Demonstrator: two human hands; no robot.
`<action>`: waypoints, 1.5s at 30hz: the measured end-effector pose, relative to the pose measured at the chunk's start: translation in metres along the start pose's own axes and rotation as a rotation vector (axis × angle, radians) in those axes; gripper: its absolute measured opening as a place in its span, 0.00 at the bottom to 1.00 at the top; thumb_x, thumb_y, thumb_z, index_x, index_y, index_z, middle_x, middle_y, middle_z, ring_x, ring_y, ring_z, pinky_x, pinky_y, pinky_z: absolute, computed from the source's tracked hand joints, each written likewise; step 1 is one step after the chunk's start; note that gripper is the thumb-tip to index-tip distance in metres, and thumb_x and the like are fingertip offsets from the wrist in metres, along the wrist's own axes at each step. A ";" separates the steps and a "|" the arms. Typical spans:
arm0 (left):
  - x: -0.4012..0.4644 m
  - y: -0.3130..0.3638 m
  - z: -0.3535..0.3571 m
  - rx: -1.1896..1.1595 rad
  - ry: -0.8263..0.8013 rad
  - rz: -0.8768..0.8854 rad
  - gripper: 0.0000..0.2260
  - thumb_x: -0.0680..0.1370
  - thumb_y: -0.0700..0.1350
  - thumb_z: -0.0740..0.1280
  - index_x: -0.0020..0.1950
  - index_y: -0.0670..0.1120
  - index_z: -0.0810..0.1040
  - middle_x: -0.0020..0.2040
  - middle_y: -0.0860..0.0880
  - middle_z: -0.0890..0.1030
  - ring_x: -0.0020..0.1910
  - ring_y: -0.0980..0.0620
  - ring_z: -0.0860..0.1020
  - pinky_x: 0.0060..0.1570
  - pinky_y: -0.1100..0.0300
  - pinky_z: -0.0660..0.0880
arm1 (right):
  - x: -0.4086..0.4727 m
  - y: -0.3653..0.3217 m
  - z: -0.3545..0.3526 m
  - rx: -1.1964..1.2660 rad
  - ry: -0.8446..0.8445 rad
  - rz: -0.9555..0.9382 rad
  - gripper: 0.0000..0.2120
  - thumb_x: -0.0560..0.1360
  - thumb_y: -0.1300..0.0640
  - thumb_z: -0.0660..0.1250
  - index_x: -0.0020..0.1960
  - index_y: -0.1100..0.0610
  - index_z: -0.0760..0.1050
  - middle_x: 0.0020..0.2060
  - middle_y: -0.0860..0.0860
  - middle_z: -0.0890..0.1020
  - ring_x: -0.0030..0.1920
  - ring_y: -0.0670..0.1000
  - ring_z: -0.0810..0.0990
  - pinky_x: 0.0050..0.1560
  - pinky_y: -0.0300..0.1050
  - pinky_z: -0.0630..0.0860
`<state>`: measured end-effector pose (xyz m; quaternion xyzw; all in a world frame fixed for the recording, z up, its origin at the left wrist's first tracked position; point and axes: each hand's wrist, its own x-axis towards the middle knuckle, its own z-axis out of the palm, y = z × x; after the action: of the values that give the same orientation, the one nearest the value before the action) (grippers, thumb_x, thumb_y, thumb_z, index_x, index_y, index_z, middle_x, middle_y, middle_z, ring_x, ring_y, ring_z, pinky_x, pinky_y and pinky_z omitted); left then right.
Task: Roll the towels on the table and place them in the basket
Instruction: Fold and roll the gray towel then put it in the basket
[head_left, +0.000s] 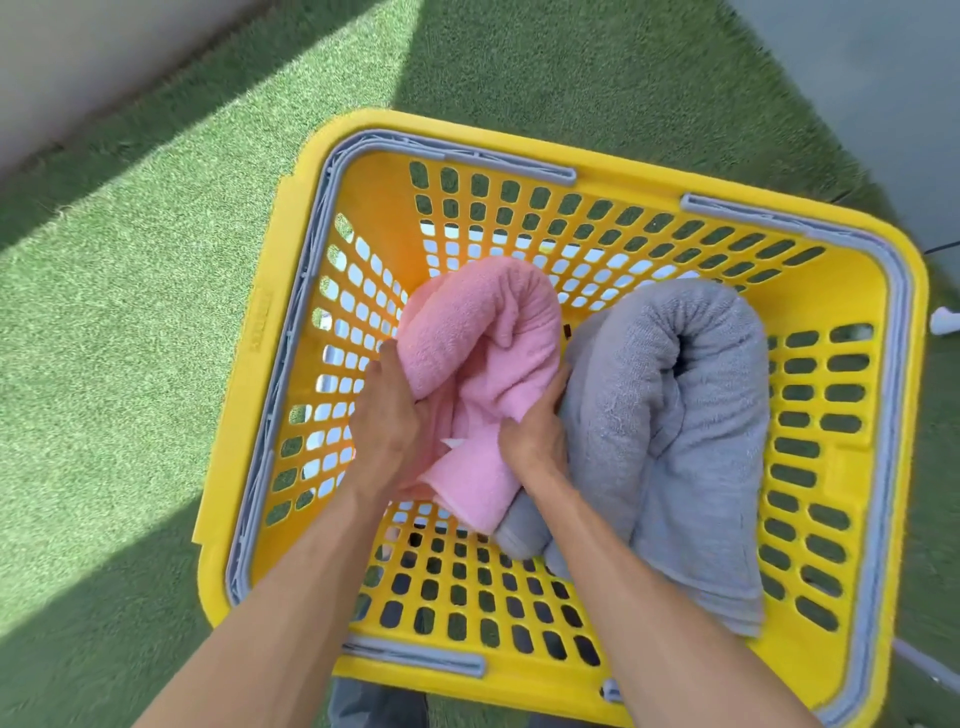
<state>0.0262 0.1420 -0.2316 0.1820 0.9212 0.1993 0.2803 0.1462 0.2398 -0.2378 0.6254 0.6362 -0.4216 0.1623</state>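
Both grips, left hand (387, 431) and right hand (535, 434), clutch the pink towel (478, 332) inside the basket (613, 179), beside the grey towel (670, 415).

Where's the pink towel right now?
The pink towel is inside the yellow basket, left of the grey towel and touching it, gripped by the left hand and right hand.

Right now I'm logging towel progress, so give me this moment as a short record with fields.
basket: yellow basket, on green turf
in basket: gray towel, rolled, at the right
in hand: pink towel, rolled, inside the basket beside the gray one
left hand: grips the pink towel
right hand: grips the pink towel
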 end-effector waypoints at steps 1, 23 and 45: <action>-0.001 -0.001 0.001 -0.010 0.014 0.001 0.31 0.74 0.53 0.65 0.73 0.45 0.59 0.60 0.40 0.74 0.54 0.37 0.75 0.45 0.46 0.72 | -0.004 0.003 -0.001 -0.018 0.049 -0.025 0.46 0.76 0.56 0.64 0.77 0.46 0.32 0.57 0.67 0.78 0.56 0.65 0.79 0.54 0.55 0.74; -0.008 -0.020 0.031 0.231 -0.053 -0.090 0.39 0.73 0.56 0.69 0.74 0.43 0.51 0.52 0.38 0.76 0.45 0.37 0.77 0.37 0.48 0.74 | -0.004 -0.008 0.032 0.035 0.094 -0.021 0.44 0.69 0.50 0.72 0.75 0.52 0.49 0.52 0.64 0.79 0.54 0.65 0.79 0.49 0.54 0.77; -0.003 -0.020 0.012 0.419 -0.075 -0.024 0.34 0.77 0.52 0.63 0.74 0.37 0.51 0.49 0.40 0.79 0.44 0.38 0.79 0.34 0.53 0.68 | -0.029 0.005 0.013 -0.376 0.317 -0.369 0.48 0.74 0.58 0.68 0.77 0.45 0.35 0.63 0.57 0.67 0.54 0.59 0.75 0.45 0.54 0.75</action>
<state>0.0313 0.1268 -0.2480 0.2327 0.9335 -0.0070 0.2727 0.1515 0.2102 -0.2258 0.5162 0.8235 -0.2157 0.0945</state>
